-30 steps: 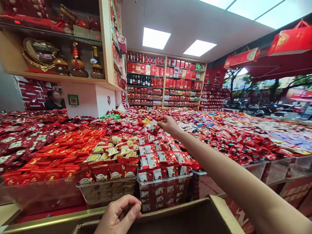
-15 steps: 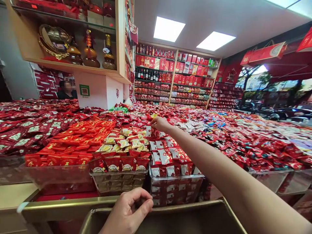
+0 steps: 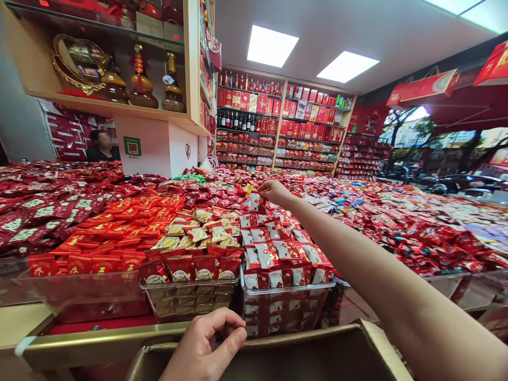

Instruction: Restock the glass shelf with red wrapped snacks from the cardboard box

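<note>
My right hand [image 3: 275,191] reaches far over the display and pinches the upper edge of a small red-and-white snack packet [image 3: 256,202]. Below it, a clear plastic bin [image 3: 288,290] holds rows of matching packets [image 3: 266,254]. My left hand [image 3: 206,343] hovers above the near side of an open gold-brown box [image 3: 301,336]. Its fingers are curled toward the thumb, and nothing shows in them. Left of the red-and-white packets, another clear bin [image 3: 192,286] is heaped with red-and-cream packets [image 3: 204,267].
Orange-red packets [image 3: 130,217] and dark red packets [image 3: 43,211] pile up at the left. Mixed candy [image 3: 416,227] spreads across the right. A white pillar [image 3: 145,151] and an overhanging shelf cabinet [image 3: 119,100] stand at the left. A person [image 3: 103,148] is behind the counter.
My right hand has shifted slightly right, and the packet in its fingertips shows more clearly above the rows. My left hand keeps its curled pose. The camera view has moved slightly.
</note>
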Tool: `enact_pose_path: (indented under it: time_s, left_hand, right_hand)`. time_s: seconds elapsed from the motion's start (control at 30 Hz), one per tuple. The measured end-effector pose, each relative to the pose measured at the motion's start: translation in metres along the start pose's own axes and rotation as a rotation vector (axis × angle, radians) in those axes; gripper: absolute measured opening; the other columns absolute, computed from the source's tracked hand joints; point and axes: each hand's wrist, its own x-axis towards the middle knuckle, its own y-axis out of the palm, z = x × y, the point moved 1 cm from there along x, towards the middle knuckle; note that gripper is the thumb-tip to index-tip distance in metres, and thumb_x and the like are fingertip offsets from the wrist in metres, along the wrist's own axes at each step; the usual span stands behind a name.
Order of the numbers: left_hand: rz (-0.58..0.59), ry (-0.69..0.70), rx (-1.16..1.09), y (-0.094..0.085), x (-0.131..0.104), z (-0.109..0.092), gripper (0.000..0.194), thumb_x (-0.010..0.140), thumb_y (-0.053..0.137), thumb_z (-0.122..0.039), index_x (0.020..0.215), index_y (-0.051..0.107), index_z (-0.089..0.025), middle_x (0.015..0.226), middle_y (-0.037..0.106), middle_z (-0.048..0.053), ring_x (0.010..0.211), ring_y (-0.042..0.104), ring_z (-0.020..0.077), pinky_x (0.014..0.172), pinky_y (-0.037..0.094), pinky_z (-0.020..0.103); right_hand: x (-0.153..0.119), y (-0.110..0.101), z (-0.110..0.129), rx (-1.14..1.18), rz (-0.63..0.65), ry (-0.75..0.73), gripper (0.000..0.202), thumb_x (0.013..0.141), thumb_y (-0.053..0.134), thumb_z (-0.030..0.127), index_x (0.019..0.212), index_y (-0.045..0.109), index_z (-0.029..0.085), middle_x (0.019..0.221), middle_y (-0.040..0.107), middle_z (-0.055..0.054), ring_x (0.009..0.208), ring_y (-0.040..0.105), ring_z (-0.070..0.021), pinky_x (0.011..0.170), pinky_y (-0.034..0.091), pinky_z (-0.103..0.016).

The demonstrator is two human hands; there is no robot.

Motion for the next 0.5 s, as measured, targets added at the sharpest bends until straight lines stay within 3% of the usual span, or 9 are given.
enact_pose_path:
  time_s: [0.13, 0.5]
  left_hand:
    - [-0.013, -0.006, 0.029, 0.0, 0.001, -0.001, 0.025, 0.074, 0.055, -0.043, 0.073, 0.064, -0.02, 0.062, 0.063, 0.0, 0.061, 0.055, 0.0139, 0.059, 0.04, 0.021]
    - [-0.061, -0.022, 0.093, 0.0, 0.001, -0.003, 0.023, 0.071, 0.056, -0.043, 0.074, 0.065, -0.022, 0.064, 0.064, -0.001, 0.062, 0.056, 0.014, 0.059, 0.04, 0.02]
  right_hand:
    - [-0.005, -0.01, -0.014, 0.034, -0.015, 0.041, 0.018, 0.077, 0.053, 0.012, 0.09, 0.067, 0.01, 0.067, 0.062, -0.003, 0.05, 0.046, -0.0062, 0.047, 0.034, -0.017]
    - [-0.004, -0.004, -0.029, 0.072, 0.034, 0.087, 0.019, 0.077, 0.054, 0.013, 0.091, 0.067, 0.013, 0.066, 0.063, -0.002, 0.046, 0.043, -0.0048, 0.043, 0.032, -0.016]
